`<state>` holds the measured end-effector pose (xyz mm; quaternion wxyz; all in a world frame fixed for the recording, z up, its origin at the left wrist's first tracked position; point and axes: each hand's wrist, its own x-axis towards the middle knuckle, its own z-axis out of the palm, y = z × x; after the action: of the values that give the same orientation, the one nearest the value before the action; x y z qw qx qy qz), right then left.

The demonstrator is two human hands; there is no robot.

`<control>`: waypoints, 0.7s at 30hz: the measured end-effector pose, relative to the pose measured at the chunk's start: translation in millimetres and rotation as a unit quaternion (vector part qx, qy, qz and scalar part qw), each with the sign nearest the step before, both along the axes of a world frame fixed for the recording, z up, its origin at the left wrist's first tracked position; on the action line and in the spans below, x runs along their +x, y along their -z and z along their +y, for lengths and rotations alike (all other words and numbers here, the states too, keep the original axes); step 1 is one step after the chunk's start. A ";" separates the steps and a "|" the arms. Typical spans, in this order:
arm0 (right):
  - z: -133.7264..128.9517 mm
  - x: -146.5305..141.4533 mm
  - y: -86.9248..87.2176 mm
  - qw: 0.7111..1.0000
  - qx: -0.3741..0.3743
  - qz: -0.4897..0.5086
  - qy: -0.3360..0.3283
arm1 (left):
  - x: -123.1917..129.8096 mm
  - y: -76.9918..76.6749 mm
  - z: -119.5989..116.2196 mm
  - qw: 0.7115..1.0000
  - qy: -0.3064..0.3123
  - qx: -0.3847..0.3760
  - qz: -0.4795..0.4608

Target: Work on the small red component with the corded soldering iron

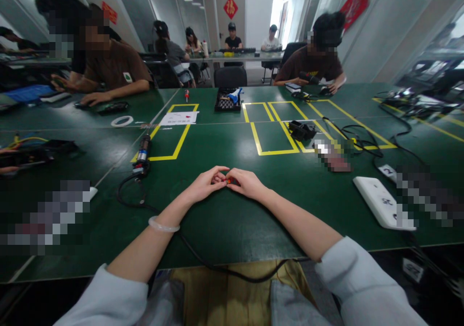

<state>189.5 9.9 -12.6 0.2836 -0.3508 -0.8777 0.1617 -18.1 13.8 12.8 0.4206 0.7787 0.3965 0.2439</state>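
Observation:
My left hand [209, 183] and my right hand [247, 182] meet at the fingertips above the green table. Between them is a small dark piece with an orange-red spot [228, 181], too small and too covered to name. My right thumb and fingers pinch it. The fingers of my left hand are curled closed against its other side. To the left lies a black cylindrical tool with a blue band [143, 148], its black cable [197, 256] running past my left wrist and over the front edge.
Yellow tape outlines [277, 152] mark the green table [217, 142]. Farther off are a black tray [227, 105], a red-handled screwdriver [186, 95], a white tape roll [122, 121] and a black part [302, 130]. A white power strip [380, 203] lies right. Co-workers sit across the table.

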 end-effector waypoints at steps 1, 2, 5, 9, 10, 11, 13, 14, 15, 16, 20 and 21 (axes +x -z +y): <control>0.3 0.1 0.1 1.000 -0.003 0.004 0.004 | 0.2 -0.1 -0.2 1.000 -0.003 0.006 -0.002; 0.6 0.4 0.2 1.000 -0.005 0.007 0.007 | 0.6 -0.3 -0.5 1.000 -0.007 0.014 -0.002; 1.4 1.0 0.8 1.000 -0.013 0.011 0.014 | 1.8 -1.0 -1.3 0.999 -0.014 0.038 0.001; 2.5 1.3 2.5 0.999 -0.027 0.031 0.017 | 2.0 -1.5 -1.5 0.999 -0.010 0.043 0.000; 3.0 1.3 3.1 0.999 -0.034 0.039 0.018 | 1.9 -1.7 -1.5 0.999 -0.008 0.041 0.002; 3.5 1.3 3.6 0.998 -0.042 0.046 0.019 | 1.8 -2.0 -1.6 0.999 -0.008 0.039 0.004; 4.9 1.2 4.7 0.995 -0.067 0.068 0.019 | 1.7 -3.0 -2.2 0.999 -0.010 0.044 0.015; 5.5 1.1 5.2 0.993 -0.086 0.083 0.018 | 1.7 -3.6 -2.7 0.998 -0.013 0.051 0.022; 6.2 0.9 5.5 0.988 -0.111 0.103 0.016 | 1.7 -4.2 -3.3 0.998 -0.015 0.060 0.031; 6.8 0.8 5.9 0.982 -0.139 0.125 0.013 | 1.8 -4.8 -4.0 0.996 -0.016 0.072 0.040; 8.6 0.3 7.2 0.953 -0.237 0.190 -0.004 | 2.2 -5.8 -6.5 0.988 -0.016 0.126 0.083; 9.0 0.2 7.7 0.948 -0.250 0.196 -0.010 | 2.2 -5.6 -6.8 0.986 -0.020 0.137 0.092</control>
<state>189.7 18.9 -20.3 0.3512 -0.3633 -0.7396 0.4445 -15.9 7.0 18.4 0.2669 0.8401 0.4117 0.2314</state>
